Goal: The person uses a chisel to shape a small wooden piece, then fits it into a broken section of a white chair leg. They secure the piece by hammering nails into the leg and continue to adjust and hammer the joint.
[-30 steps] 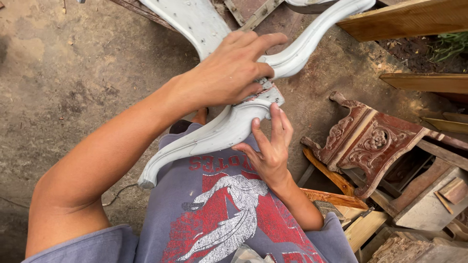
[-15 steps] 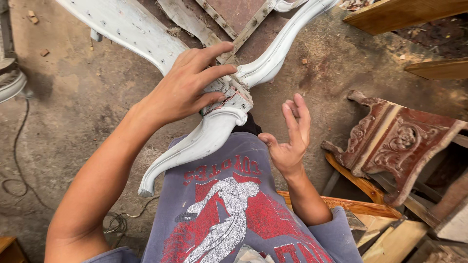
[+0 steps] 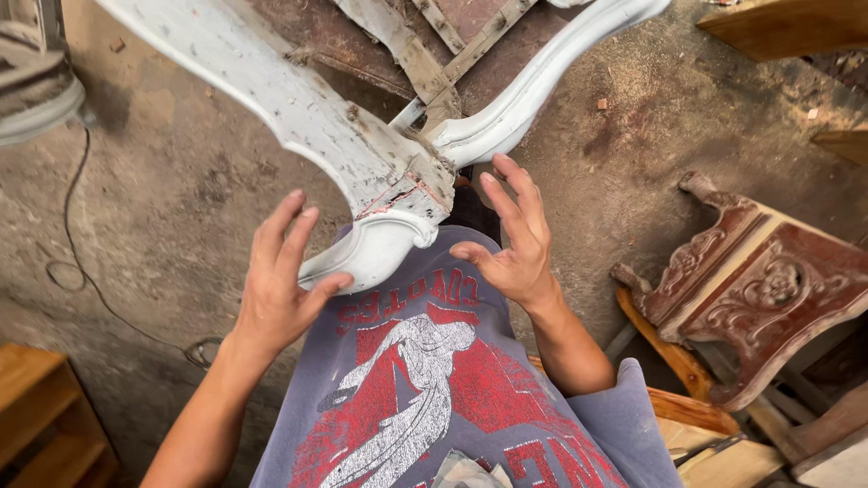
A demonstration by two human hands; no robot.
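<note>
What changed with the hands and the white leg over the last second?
The left hand let go of the top of the white leg and dropped below it, open, thumb touching. The right hand came off and opened too. The leg still lies across the lap; the carved red piece stayed.

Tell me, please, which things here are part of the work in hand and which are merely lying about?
In hand: white carved furniture leg, left hand, right hand.
Lying about: carved reddish wood piece, cable, wooden box, plank.
</note>
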